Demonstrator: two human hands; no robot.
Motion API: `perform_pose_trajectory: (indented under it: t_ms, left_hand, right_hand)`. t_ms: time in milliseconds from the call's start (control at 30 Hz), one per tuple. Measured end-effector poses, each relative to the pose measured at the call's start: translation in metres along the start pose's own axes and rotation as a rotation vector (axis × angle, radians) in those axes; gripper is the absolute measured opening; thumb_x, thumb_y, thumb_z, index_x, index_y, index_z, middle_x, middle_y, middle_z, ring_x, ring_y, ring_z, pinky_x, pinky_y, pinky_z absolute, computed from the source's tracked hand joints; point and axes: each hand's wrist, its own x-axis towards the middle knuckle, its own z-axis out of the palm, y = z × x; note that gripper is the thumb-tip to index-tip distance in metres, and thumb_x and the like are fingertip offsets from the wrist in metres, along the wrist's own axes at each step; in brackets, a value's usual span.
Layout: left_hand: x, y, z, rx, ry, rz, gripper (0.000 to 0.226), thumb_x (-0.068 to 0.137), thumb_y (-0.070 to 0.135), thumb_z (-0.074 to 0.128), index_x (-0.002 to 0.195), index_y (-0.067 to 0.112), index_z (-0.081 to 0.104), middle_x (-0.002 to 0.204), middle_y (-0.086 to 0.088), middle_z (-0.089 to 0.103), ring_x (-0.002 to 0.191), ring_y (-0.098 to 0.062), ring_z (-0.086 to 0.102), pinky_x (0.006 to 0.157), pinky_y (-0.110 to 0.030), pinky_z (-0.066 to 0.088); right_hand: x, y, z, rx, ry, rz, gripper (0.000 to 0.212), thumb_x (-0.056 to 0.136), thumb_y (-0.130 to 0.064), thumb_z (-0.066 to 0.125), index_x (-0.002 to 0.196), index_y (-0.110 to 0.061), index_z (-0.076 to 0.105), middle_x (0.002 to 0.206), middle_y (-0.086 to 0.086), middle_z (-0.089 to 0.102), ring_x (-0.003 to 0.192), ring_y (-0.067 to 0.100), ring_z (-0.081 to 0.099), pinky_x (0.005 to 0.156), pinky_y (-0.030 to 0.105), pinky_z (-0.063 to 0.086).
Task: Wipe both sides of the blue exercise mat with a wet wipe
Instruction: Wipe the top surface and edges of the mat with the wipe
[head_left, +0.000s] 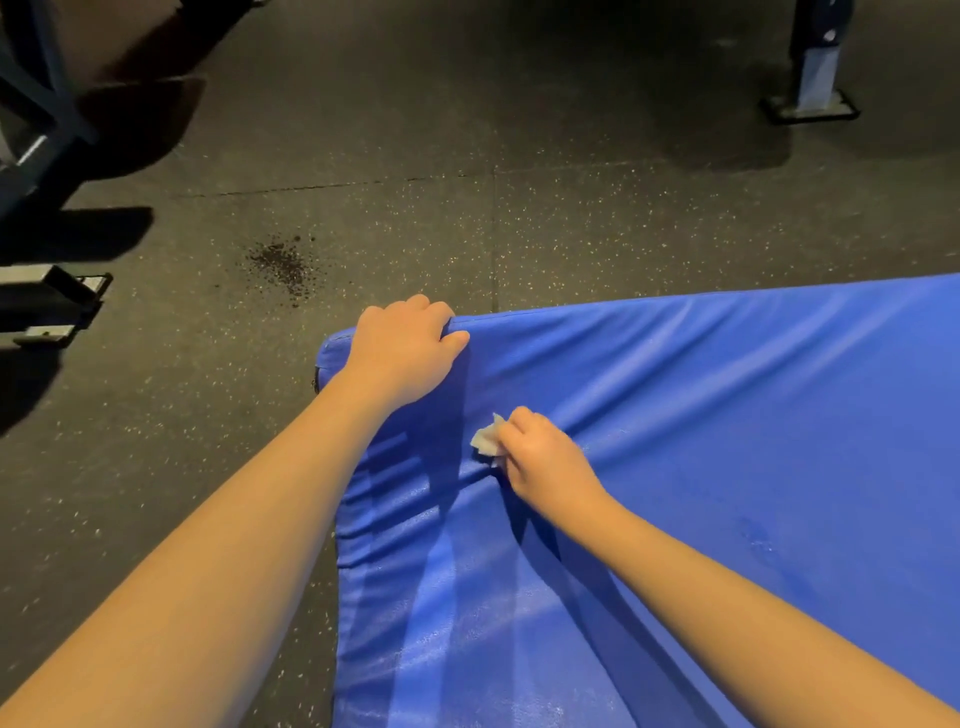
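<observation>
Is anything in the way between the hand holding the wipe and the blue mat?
Nothing visible. The right hand holds the wet wipe directly against the blue exercise mat, near its corner. The left hand grips the mat's upper edge, clear of the wipe.

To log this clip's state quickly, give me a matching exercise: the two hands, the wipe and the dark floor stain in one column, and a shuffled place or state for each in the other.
Column A
1. left hand
2. right hand
3. wet wipe
4. dark stain

Column B
a. crumpled white, against the blue mat
b. grips the mat's upper edge
c. on the speckled floor, off the mat
d. pinches the wipe

Pairs: 1-b, 2-d, 3-a, 4-c
</observation>
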Motion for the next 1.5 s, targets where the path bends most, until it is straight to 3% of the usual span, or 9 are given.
perform_pose_trajectory:
  t_ms: [167, 300, 467, 633, 767, 933, 1033, 1267, 1500]
  left_hand:
    - [0.001, 0.002, -0.002, -0.002, -0.022, 0.008, 0.031, 0.101, 0.038, 0.034, 0.104, 0.016, 0.056, 0.104, -0.002, 0.054, 0.088, -0.023, 0.046, 0.077, -0.034, 0.027]
    - [0.0, 0.003, -0.008, -0.008, -0.004, 0.013, 0.031, 0.101, 0.038, 0.034, 0.096, 0.015, 0.055, 0.099, -0.001, 0.055, 0.087, -0.025, 0.05, 0.079, -0.037, 0.031]
    - [-0.005, 0.003, -0.01, -0.065, 0.044, 0.011, 0.031, 0.098, 0.035, 0.038, 0.089, 0.011, 0.055, 0.09, -0.001, 0.056, 0.084, -0.026, 0.052, 0.075, -0.036, 0.031]
    - [-0.009, 0.011, -0.012, -0.069, 0.09, 0.008, 0.038, 0.097, 0.039, 0.039, 0.067, 0.016, 0.036, 0.07, 0.002, 0.044, 0.066, -0.022, 0.042, 0.067, -0.035, 0.026]
    - [-0.01, 0.009, -0.011, -0.075, 0.103, -0.015, 0.044, 0.097, 0.046, 0.039, 0.065, 0.017, 0.033, 0.066, 0.002, 0.043, 0.057, -0.016, 0.036, 0.064, -0.035, 0.023]
    - [-0.012, 0.014, -0.012, -0.076, 0.131, -0.005, 0.044, 0.097, 0.045, 0.039, 0.065, 0.016, 0.032, 0.064, 0.002, 0.042, 0.057, -0.018, 0.036, 0.063, -0.035, 0.024]
    - [-0.013, 0.015, -0.012, -0.063, 0.145, 0.011, 0.043, 0.097, 0.044, 0.039, 0.065, 0.016, 0.033, 0.065, 0.0, 0.043, 0.059, -0.021, 0.037, 0.062, -0.035, 0.024]
    - [-0.012, 0.012, -0.007, -0.064, 0.149, -0.002, 0.043, 0.097, 0.044, 0.039, 0.065, 0.016, 0.034, 0.067, 0.001, 0.044, 0.063, -0.022, 0.04, 0.063, -0.034, 0.022]
    - [-0.009, 0.01, 0.0, -0.005, 0.15, 0.016, 0.042, 0.098, 0.041, 0.039, 0.064, 0.018, 0.031, 0.066, 0.004, 0.038, 0.059, -0.018, 0.034, 0.064, -0.034, 0.022]
  right_hand:
    - [0.019, 0.03, -0.019, 0.004, 0.195, 0.272, 0.019, 0.084, 0.001, 0.051, 0.098, -0.003, 0.063, 0.084, 0.015, 0.052, 0.068, 0.034, 0.057, 0.053, 0.04, 0.05]
    - [0.035, 0.019, -0.041, 0.178, 0.458, 0.596, 0.016, 0.089, -0.005, 0.041, 0.085, -0.014, 0.053, 0.095, 0.004, 0.051, 0.078, -0.003, 0.06, 0.064, 0.012, 0.043]
    - [0.04, -0.005, -0.041, 0.214, 0.312, 0.221, 0.019, 0.083, -0.011, 0.048, 0.097, -0.004, 0.059, 0.092, 0.001, 0.049, 0.082, 0.026, 0.059, 0.074, 0.031, 0.049]
    - [0.05, 0.033, -0.077, 0.291, 0.54, 0.655, 0.023, 0.092, 0.003, 0.042, 0.105, -0.002, 0.06, 0.105, 0.011, 0.051, 0.075, -0.024, 0.048, 0.061, -0.001, 0.03]
    - [0.046, 0.02, -0.063, 0.173, 0.46, 0.485, 0.02, 0.09, -0.012, 0.043, 0.094, -0.002, 0.06, 0.093, 0.012, 0.053, 0.081, 0.023, 0.054, 0.065, 0.015, 0.037]
    - [0.041, 0.03, -0.075, 0.269, 0.418, 0.431, 0.018, 0.085, 0.006, 0.05, 0.089, -0.004, 0.064, 0.092, 0.016, 0.056, 0.073, -0.016, 0.048, 0.065, -0.001, 0.031]
    - [0.044, 0.062, -0.087, 0.236, 0.544, 0.829, 0.017, 0.091, -0.001, 0.043, 0.086, -0.008, 0.058, 0.103, 0.017, 0.055, 0.069, 0.004, 0.041, 0.066, 0.018, 0.031]
    - [0.033, 0.031, -0.055, 0.217, 0.316, 0.338, 0.012, 0.083, 0.003, 0.055, 0.089, -0.005, 0.062, 0.086, 0.005, 0.051, 0.078, -0.003, 0.045, 0.067, 0.004, 0.034]
    - [0.025, 0.049, -0.05, 0.168, 0.411, 0.556, 0.016, 0.091, -0.013, 0.042, 0.09, -0.014, 0.058, 0.092, 0.01, 0.056, 0.078, -0.001, 0.061, 0.062, 0.014, 0.046]
